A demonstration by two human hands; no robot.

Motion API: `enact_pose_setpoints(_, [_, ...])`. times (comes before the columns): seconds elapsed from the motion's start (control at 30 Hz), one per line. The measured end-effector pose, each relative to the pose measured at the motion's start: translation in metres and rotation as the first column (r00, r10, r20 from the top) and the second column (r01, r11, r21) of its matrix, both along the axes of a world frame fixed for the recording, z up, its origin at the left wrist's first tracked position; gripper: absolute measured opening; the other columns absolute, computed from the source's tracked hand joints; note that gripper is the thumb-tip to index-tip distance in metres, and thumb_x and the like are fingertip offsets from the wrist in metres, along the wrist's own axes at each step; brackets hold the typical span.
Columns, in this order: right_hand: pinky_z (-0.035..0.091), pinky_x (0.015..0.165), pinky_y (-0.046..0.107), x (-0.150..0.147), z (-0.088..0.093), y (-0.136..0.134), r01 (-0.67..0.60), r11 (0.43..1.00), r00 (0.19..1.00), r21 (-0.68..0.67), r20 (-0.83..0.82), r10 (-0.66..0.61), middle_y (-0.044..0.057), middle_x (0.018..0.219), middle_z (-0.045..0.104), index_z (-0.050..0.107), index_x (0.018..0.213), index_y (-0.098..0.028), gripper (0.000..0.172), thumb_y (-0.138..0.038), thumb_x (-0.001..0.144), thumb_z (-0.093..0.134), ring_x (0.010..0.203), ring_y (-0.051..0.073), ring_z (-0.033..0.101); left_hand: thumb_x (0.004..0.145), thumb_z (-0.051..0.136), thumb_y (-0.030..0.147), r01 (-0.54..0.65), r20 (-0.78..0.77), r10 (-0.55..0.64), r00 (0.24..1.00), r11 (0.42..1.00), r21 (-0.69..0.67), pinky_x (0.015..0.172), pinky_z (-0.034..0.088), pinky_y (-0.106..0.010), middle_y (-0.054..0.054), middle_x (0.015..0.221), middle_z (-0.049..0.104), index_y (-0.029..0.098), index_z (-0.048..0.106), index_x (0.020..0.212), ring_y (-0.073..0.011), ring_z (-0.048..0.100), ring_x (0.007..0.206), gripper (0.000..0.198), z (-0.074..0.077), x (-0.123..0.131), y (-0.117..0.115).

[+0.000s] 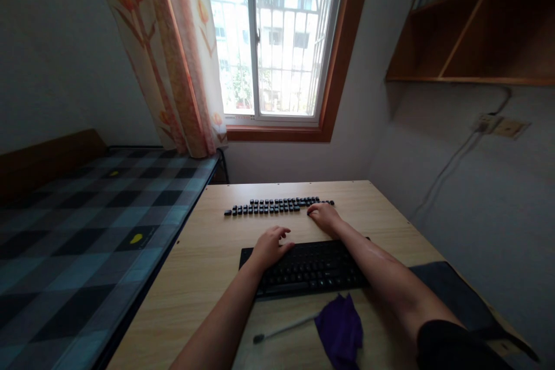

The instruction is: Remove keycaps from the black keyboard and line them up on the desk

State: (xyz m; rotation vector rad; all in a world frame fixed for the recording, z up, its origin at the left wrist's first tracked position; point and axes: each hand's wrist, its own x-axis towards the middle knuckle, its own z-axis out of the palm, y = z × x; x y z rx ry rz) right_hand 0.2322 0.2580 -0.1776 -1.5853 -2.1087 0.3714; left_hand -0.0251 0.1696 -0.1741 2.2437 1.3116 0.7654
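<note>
A black keyboard [303, 272] lies flat on the wooden table. Beyond it, loose black keycaps [266, 208] stand in rows. My right hand [325, 217] reaches past the keyboard to the right end of these rows, its fingertips closed on a dark keycap at the tabletop. Over the keyboard's upper left corner rests my left hand [271, 247], its fingers loosely bent and the thumb apart, with nothing in it. Nearer to me are a purple cloth [340, 329] and a thin brush [286, 328] with a dark head; the brush's far end meets the cloth.
A dark flat pouch or mat [451, 295] lies at the table's right side, partly behind my right arm. Along the left edge of the table [173, 295] stands a bed with a checked sheet [87, 231]. A window and curtain are beyond, with a shelf [468, 40] high on the right.
</note>
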Motion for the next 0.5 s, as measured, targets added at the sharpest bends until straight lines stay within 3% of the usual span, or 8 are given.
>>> enact_pose_setpoints(0.5, [0.048,0.087,0.029,-0.016,-0.007,0.028,0.036,0.999,0.999,-0.022,-0.015,-0.036,0.006,0.105,0.075,0.078,0.1,-0.023,0.022,-0.026,0.086,0.061,0.098,0.022,0.068,0.081,0.067,0.036,-0.006,-0.006,0.006,1.0,1.0,0.003,0.08,0.05,-0.032,-0.004,0.095,0.068,0.022,0.066,0.107,-0.0224,0.063,0.093,0.029,0.002,-0.001,-0.002])
